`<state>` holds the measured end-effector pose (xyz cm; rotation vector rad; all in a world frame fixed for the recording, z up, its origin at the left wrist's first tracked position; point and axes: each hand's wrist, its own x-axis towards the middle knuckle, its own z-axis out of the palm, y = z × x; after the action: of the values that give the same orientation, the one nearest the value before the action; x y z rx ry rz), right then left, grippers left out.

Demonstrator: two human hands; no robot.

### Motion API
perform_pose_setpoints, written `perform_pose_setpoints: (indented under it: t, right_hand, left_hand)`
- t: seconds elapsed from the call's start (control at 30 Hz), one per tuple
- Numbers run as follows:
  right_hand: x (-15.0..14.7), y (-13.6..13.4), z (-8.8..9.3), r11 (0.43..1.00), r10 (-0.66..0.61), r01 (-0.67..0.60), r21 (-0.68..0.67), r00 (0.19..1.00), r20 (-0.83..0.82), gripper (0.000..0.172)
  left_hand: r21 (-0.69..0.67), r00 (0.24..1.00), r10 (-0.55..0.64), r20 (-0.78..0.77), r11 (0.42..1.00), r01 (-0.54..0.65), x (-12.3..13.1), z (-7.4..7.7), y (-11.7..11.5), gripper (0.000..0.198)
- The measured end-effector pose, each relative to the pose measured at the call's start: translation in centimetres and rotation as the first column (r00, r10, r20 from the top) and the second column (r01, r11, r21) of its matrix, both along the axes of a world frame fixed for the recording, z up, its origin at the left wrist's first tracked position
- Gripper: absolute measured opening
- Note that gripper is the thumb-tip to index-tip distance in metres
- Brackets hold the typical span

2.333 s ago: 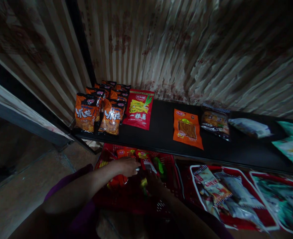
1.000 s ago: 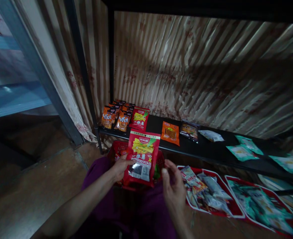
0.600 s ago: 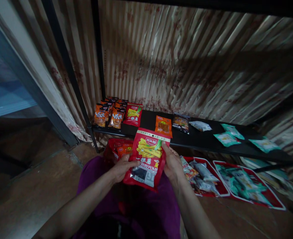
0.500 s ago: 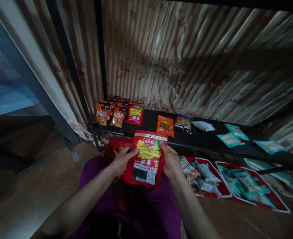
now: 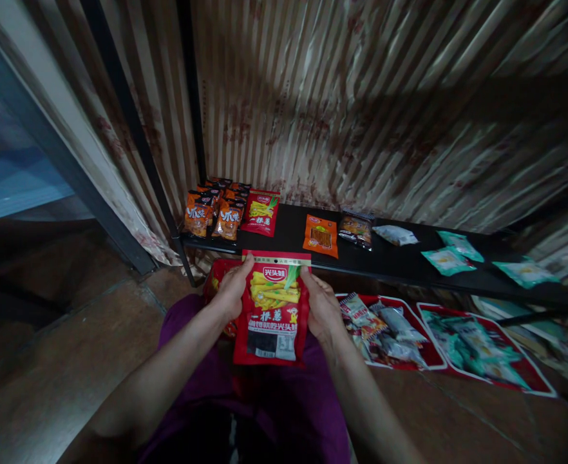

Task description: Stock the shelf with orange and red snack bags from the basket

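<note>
Between my two hands a red snack bag (image 5: pixel 274 306) with yellow sticks printed on it is held upright, its front facing me. My left hand (image 5: pixel 234 287) pinches its left edge near the top, thumb in front. At the upper right edge my right hand (image 5: pixel 321 303) grips it, with the fingers partly hidden. Just beyond, a matching red snack bag (image 5: pixel 261 214) leans on the black shelf (image 5: pixel 291 225), beside several small orange-and-black snack packets (image 5: pixel 228 219). Behind the held bag and my left hand, a red basket (image 5: pixel 211 277) is mostly hidden.
Farther right on the shelf lie an orange packet (image 5: pixel 321 236), a dark packet (image 5: pixel 356 230), a silvery packet (image 5: pixel 395 234) and several green packets (image 5: pixel 448 260). Below are red baskets of packets (image 5: pixel 436 354) (image 5: pixel 547 385). A black shelf post (image 5: pixel 143 154) rises at left; a striped curtain (image 5: pixel 284 129) hangs behind.
The held bag has shifted slightly left and is straighter. My left hand has moved up along its edge towards the top corner. The packets on the shelf stay in place.
</note>
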<state>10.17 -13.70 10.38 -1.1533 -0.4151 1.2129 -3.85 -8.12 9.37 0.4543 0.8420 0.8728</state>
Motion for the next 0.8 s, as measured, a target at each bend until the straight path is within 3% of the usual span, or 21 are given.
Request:
perform_pose_setpoints:
  t: [0.1, 0.27, 0.43, 0.63, 0.8]
  right_hand:
    - [0.1, 0.1, -0.4, 0.999, -0.054, 0.054, 0.007, 0.998, 0.011, 0.034]
    - [0.8, 0.8, -1.2, 0.989, -0.146, 0.146, -0.010, 0.989, -0.028, 0.034]
    - [1.3, 1.4, -1.7, 0.990, -0.144, 0.144, -0.011, 0.989, -0.023, 0.034]
    - [1.1, 2.0, -1.2, 0.991, -0.127, 0.126, -0.037, 0.992, -0.017, 0.031]
    - [0.9, 1.9, -1.0, 0.998, -0.048, 0.048, -0.042, 0.999, 0.001, 0.033]
  left_hand:
    - [0.008, 0.996, -0.075, 0.039, 0.997, 0.075, -0.4, 0.0, 0.4, 0.044]
    - [0.182, 0.989, -0.142, -0.027, 0.973, 0.145, -1.6, -0.7, 0.1, 0.039]
    - [0.216, 0.972, -0.214, -0.098, 0.949, 0.230, -2.3, -1.9, -0.7, 0.041]
    - [0.236, 0.982, -0.095, -0.165, 0.963, 0.132, -2.0, -2.3, -0.5, 0.040]
    - [0.200, 0.995, -0.041, -0.085, 0.978, 0.058, -1.6, -2.2, -0.2, 0.043]
